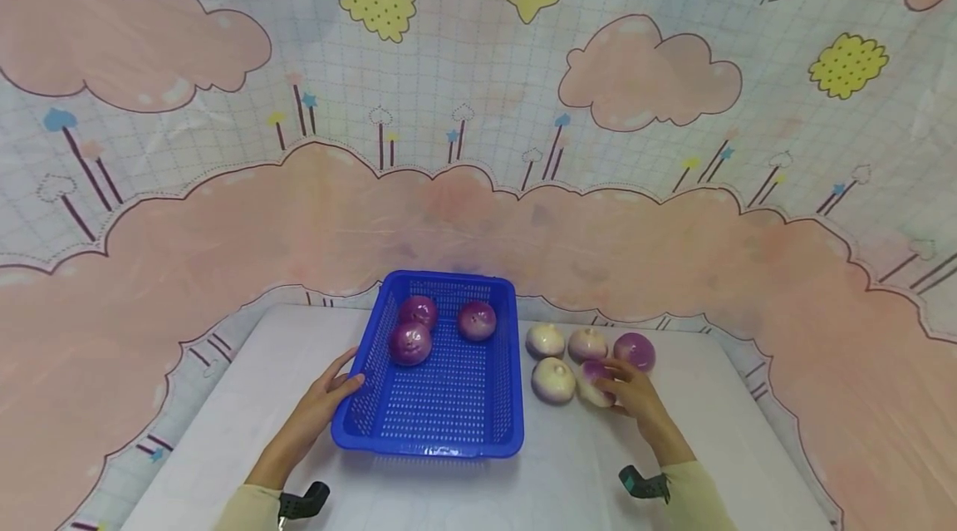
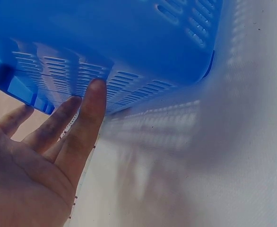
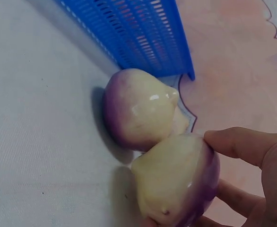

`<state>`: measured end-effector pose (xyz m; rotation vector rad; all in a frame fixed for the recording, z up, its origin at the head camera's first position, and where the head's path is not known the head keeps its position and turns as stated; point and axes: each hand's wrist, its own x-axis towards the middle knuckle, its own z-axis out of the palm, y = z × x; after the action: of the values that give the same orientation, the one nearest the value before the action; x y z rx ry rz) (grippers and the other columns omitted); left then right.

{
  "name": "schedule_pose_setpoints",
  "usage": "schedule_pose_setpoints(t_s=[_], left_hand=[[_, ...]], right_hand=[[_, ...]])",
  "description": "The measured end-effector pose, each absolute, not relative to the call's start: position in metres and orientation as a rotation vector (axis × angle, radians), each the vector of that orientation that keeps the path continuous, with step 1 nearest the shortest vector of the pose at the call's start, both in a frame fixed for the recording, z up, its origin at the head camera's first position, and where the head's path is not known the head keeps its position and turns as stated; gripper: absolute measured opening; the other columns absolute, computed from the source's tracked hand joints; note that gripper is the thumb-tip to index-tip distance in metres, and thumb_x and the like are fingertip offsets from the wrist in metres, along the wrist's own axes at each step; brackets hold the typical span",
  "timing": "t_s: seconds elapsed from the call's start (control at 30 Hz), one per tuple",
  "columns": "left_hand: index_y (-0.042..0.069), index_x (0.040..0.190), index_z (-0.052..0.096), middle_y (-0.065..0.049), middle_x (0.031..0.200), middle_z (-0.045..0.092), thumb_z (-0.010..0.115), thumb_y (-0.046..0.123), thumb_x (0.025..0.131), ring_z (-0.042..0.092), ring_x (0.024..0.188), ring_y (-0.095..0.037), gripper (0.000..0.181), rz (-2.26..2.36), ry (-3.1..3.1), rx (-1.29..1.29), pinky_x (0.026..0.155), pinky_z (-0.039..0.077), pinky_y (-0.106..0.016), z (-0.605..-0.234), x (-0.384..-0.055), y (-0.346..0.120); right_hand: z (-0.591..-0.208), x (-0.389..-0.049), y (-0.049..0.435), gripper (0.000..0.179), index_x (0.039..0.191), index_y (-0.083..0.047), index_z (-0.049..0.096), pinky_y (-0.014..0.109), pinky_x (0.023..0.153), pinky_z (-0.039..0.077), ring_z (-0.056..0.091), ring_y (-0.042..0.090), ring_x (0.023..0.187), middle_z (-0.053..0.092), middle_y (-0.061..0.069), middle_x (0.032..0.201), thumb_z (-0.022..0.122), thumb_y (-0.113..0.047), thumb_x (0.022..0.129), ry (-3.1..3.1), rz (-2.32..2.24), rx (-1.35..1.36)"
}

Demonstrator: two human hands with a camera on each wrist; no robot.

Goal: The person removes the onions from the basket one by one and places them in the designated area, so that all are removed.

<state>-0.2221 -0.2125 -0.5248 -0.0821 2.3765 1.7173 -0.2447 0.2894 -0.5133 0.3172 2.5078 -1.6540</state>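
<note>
My right hand (image 1: pixel 634 391) grips a tilted onion (image 3: pixel 176 182) towards the table's (image 1: pixel 718 423) far right corner, digits spread round its purple end, presumably for security; my left hand (image 1: pixel 320 402) holds the blue basket (image 1: pixel 428 450) by its left rim, perhaps steadying it.

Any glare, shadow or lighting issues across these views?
Head: fairly even lighting, glints on the purple bulbs in the blue basket; left wrist: left hand and basket dim, dappled shadow on the white table; right wrist: glare spot on the upper bulb, soft shadows beside it and the held bulb.
</note>
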Motion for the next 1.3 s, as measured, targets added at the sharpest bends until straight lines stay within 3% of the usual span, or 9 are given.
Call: schedule_pose_setpoints(t_s=[0.33,0.57,0.87,1.3], left_hand=[[0.030,0.157,0.018,-0.027,0.157,0.030,0.052,0.050,0.098,0.039,0.138,-0.050,0.072,1.741,2.360,-0.082,0.110,0.034,-0.067,-0.525,-0.223,-0.213],[0.030,0.157,0.017,-0.027,0.156,0.031,0.052,0.050,0.098,0.040,0.138,-0.050,0.072,1.741,2.363,-0.073,0.109,0.035,-0.066,-0.527,-0.222,-0.213],[0.028,0.157,0.019,-0.028,0.157,0.030,0.052,0.049,0.098,0.040,0.138,-0.050,0.071,1.750,2.365,-0.056,0.109,0.036,-0.066,-0.525,-0.222,-0.213],[0.028,0.157,0.018,-0.028,0.157,0.030,0.051,0.048,0.099,0.039,0.138,-0.051,0.070,1.752,2.362,-0.048,0.109,0.034,-0.067,-0.524,-0.220,-0.213]], right_hand=[[-0.518,-0.250,0.289,0.054,0.139,-0.001,0.048,0.037,0.079,0.056,0.058,0.036,0.118,0.045,0.030,0.145,0.066,-0.019,0.092,2.524,-1.617,0.340],[-0.514,-0.250,0.292,0.056,0.140,-0.001,0.048,0.045,0.090,0.057,0.054,0.044,0.125,0.043,0.031,0.146,0.067,-0.021,0.091,2.547,-1.611,0.327],[-0.499,-0.240,0.298,0.062,0.145,0.001,0.041,0.054,0.104,0.047,0.046,0.045,0.134,0.040,0.029,0.150,0.064,-0.027,0.094,2.556,-1.631,0.290],[-0.454,-0.217,0.281,0.059,0.145,-0.001,0.042,0.048,0.108,0.046,0.043,0.041,0.139,0.043,0.025,0.150,0.064,-0.023,0.095,2.569,-1.722,0.098]])
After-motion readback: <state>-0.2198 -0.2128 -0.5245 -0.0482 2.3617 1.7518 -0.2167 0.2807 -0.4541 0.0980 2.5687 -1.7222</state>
